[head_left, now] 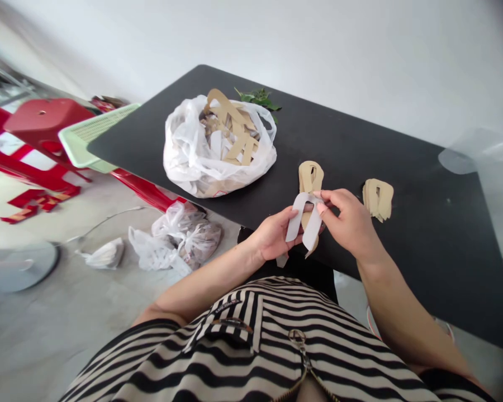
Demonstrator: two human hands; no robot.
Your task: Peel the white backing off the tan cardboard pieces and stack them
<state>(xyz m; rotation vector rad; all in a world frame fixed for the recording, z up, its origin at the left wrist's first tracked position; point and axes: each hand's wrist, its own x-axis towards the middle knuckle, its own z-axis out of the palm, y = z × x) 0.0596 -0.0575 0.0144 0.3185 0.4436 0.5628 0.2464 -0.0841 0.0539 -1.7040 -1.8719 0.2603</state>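
Note:
A white U-shaped paper piece (295, 220) is held between both hands near the table's front edge. My left hand (274, 231) grips its left side, with fingers partly behind it. At its upper right, my right hand (346, 220) pinches the paper between thumb and fingers. Tan paper shows behind the white piece. Just beyond my hands lies a stack of tan looped cutouts (310, 174). A second tan stack (378, 198) rests to the right of my right hand.
The black table (347, 142) carries a white plastic bag (188, 151) full of paper pieces and some green leaves (260, 99). Left of it are a green basket (77, 148) and red stool (48, 120). Tied bags (193, 237) lie on the floor.

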